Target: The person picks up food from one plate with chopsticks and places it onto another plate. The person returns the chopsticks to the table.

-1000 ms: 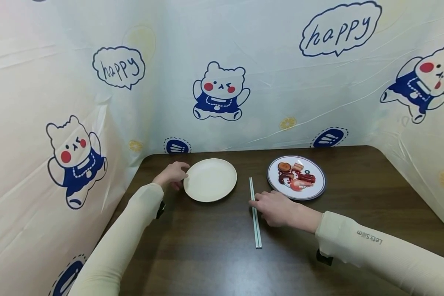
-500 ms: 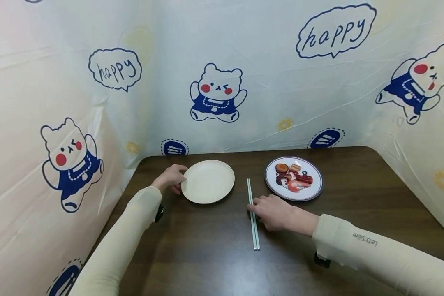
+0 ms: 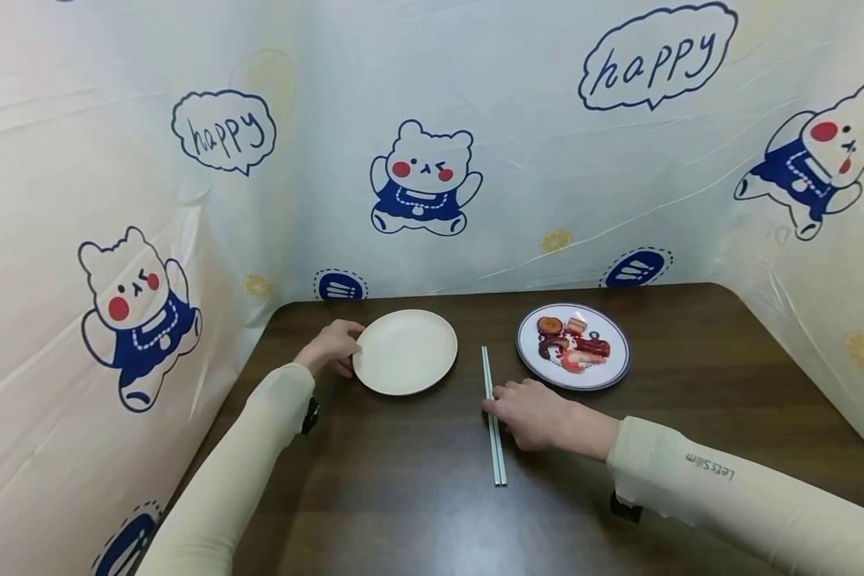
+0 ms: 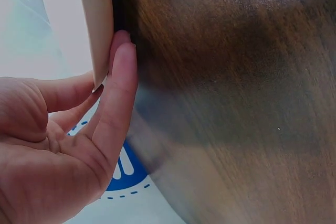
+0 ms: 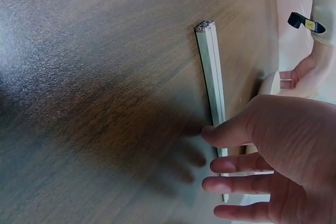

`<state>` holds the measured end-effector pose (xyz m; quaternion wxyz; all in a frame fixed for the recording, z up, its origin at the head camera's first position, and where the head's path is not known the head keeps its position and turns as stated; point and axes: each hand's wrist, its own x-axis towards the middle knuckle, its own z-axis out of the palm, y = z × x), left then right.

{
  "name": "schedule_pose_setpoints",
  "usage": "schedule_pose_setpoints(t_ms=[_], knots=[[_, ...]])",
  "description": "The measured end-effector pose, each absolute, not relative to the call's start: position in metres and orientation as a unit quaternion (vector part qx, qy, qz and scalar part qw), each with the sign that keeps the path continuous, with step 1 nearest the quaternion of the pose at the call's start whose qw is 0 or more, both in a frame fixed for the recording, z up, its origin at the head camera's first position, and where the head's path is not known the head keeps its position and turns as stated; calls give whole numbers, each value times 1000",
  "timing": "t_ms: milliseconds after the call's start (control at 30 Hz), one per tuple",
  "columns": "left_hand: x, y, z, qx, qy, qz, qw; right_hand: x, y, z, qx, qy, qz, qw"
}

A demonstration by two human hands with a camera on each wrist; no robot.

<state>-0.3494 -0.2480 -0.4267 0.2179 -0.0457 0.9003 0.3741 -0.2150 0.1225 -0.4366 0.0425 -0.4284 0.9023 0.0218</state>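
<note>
Off-white round plate (image 3: pixel 406 352) lies on the table, left of centre in the head view. My left hand (image 3: pixel 330 347) is at its left edge; in the left wrist view the plate's rim (image 4: pixel 97 30) sits between the fingers and thumb, which pinch it. Two pale green chopsticks (image 3: pixel 498 460) lie side by side on the wood, running away from me. Over their middle is my right hand (image 3: pixel 536 414), fingers (image 5: pixel 236 184) nearly straight and spread across them, with the thumb right at the chopsticks. Fingertips look slightly apart from their shadows on the table.
Behind the right hand, a white plate with a dark blue rim (image 3: pixel 614 376) carries several food-like pieces (image 3: pixel 576 346) in red and brown. The brown wooden table (image 3: pixel 374 496) ends at a printed curtain (image 3: pixel 533 160) around its back and sides.
The view shifts slightly as the head moves. The left hand stays at the plate's rim, and the right hand stays over the chopsticks, hardly moving.
</note>
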Motion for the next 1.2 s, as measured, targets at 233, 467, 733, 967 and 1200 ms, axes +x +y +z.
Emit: schedule_pose_setpoints(t_ms=[233,467,733,967,1200], knots=[[-348,-248,-425,-47,901,372,220,-216,121,-436,-427,903,15,53],[-347,-248,-425,-53,901,371,218,-216,117,-433,-434,899,14,51],[-349,-247,-426,-50,903,366,219,-217,117,-434,-437,898,20,50],[-348,-246,-427,-51,906,360,217,-218,116,-435,-445,894,24,47],[-347,-246,-428,-47,908,359,212,-217,114,-433,-448,892,31,47]])
